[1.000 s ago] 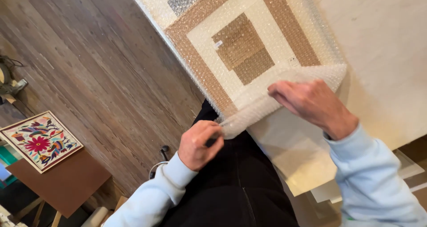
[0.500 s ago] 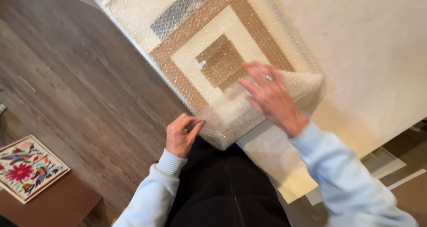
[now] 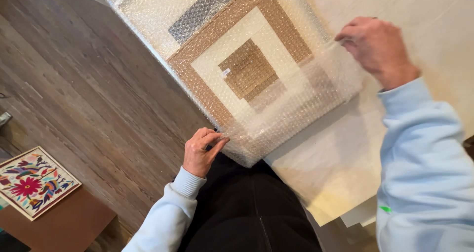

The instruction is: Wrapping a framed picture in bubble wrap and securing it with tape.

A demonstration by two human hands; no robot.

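We log the frame [image 3: 247, 69] flat on the table [image 3: 434, 15] — bubble wrap [image 3: 296, 108] folded over its near corner. Left hand [image 3: 201, 150] pinches the wrap's edge below the frame; right hand [image 3: 377, 49] grips it beside the frame — keeping the sheet taut.

The scene is evenly and fairly brightly lit by soft, warm indoor light. The bubble wrap [image 3: 291, 104] throws small glints toward 12 o'clock and whitens what lies under it. A soft shadow falls on the pale board [image 3: 335, 153] around 4 o'clock, below the wrap's edge. The wooden floor [image 3: 84, 84] at 9 o'clock is dimmer. The right hand [image 3: 377, 49] is slightly motion-blurred; the left hand [image 3: 201, 150] is sharper. The view is tilted, with mild stretching at the edges.
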